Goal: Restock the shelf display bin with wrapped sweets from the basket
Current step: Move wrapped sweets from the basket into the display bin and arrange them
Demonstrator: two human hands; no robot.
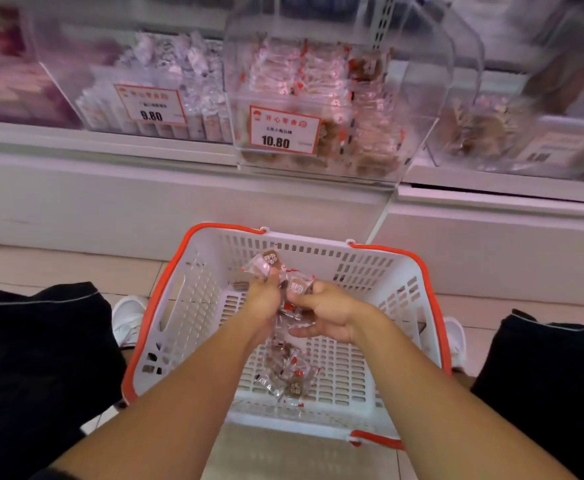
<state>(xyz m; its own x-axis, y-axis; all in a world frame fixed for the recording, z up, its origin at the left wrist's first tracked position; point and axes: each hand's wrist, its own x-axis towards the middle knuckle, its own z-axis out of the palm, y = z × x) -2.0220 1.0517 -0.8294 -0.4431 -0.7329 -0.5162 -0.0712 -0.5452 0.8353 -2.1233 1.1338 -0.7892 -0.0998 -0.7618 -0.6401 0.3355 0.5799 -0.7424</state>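
On the shelf at upper left, a clear bin with a 9.80 price tag (150, 105) holds pale wrapped goods. Just beside it, further right, the display bin (321, 109) tagged 10.80 is stocked with red-and-clear wrapped sweets and has its lid tipped up. Another clear bin (484, 133) stands to its right, blurred.

Below, on the floor, sits the white basket (166, 306) with its red rim, between the person's knees. Over it, the left hand (266, 299) grips a bunch of wrapped sweets (266, 263), fingers curled round them. The right hand (328, 311) is close against it, thumb and fingers pinching more wrappers that hang between the two hands. A few loose sweets (290, 379) lie on the basket floor underneath.

The likely risk is spillage: the wrappers look slick and are bunched loosely, so some could slip out on the lift to the bin and fall on the floor or into the neighbouring 9.80 bin. The dangling pieces could also snag on the basket's slotted wall.
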